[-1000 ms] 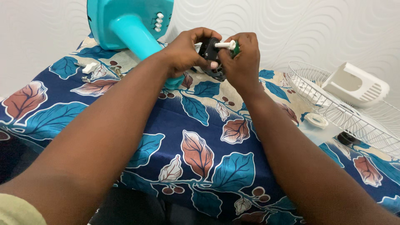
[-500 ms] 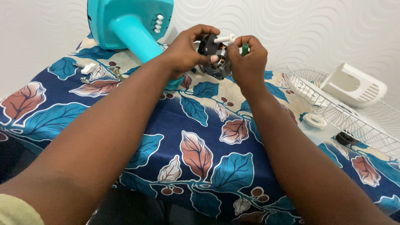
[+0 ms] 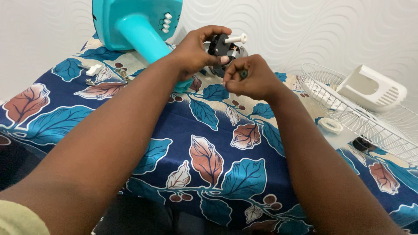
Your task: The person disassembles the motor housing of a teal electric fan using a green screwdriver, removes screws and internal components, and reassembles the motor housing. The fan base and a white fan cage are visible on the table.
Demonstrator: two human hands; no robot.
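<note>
A turquoise fan stand (image 3: 139, 26) with white buttons, a black motor (image 3: 222, 50) with a white shaft, a white wire grille (image 3: 348, 117) and white cover (image 3: 370, 89) sit on a navy cloth (image 3: 209, 148) patterned with teal, rust and cream leaves.

A tabletop draped in a navy cloth (image 3: 217, 143) printed with blue and rust leaves lies before me, with a white wire fan guard (image 3: 348, 117) and a white plastic housing (image 3: 370, 89) at its right edge, a white round cap (image 3: 330, 125) nearby, and a small white knob (image 3: 93, 69) far left.
</note>
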